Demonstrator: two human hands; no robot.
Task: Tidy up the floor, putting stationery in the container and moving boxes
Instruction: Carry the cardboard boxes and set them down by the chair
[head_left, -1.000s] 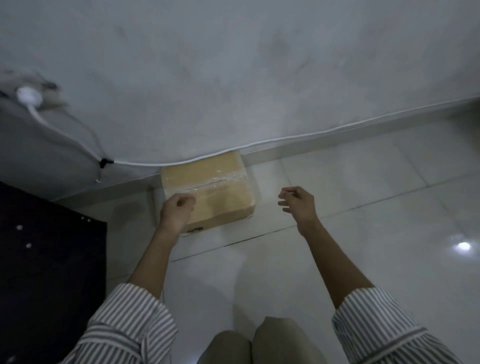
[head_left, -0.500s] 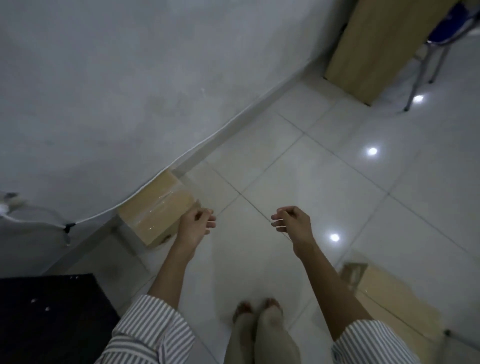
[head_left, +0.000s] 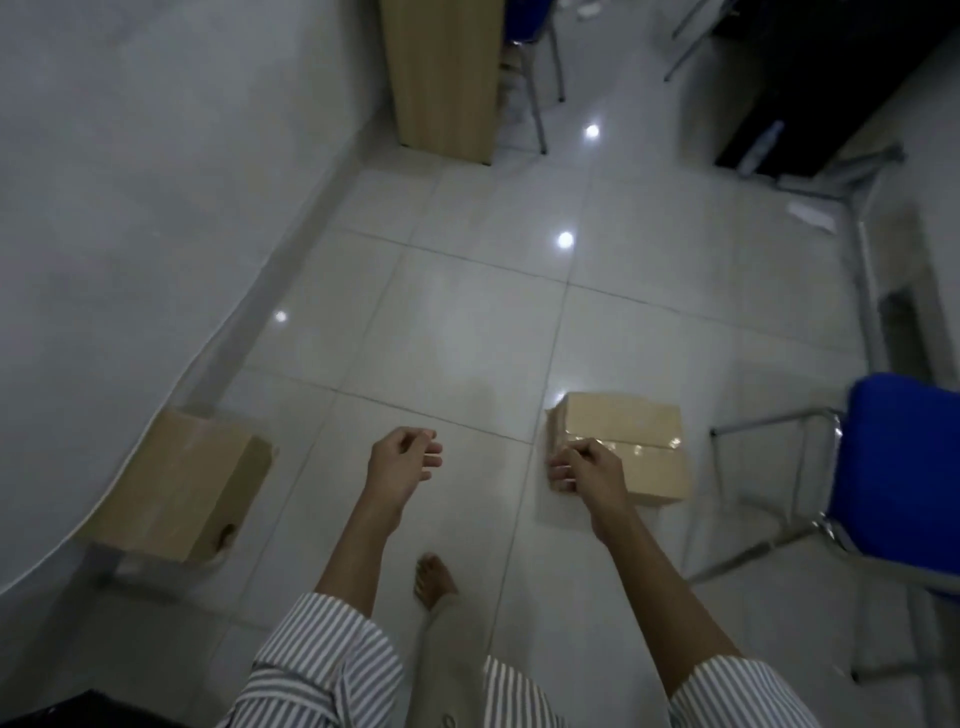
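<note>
Both my hands are out in front of me and hold nothing. My left hand (head_left: 402, 462) hangs over bare tile with its fingers loosely curled. My right hand (head_left: 587, 470) is curled just as loosely and lies across the near left corner of the taped box (head_left: 631, 441) in this view. I cannot tell whether it touches the cardboard, but as I am standing, I judge it is still above it. That box lies flat on the open floor (head_left: 457, 322). The other one, the box by the wall (head_left: 171, 488), sits at the foot of the wall (head_left: 130, 208) on my left. I see no stationery or container from here.

I take the step in hand to be lifting the taped box. To do it well I would crouch, bring the left hand across to its left end and slide the right to the far end. Then I would hook my fingers under the bottom edges, not press on the glossy tape, and raise it level.

The tight side is the right, where a metal chair leg (head_left: 769, 421) stands just beside the box below the blue seat (head_left: 904, 467). My bare foot (head_left: 434, 579) is planted between the two boxes. The tiles ahead run open up to the wooden panel (head_left: 441, 78), so that is where I have room
</note>
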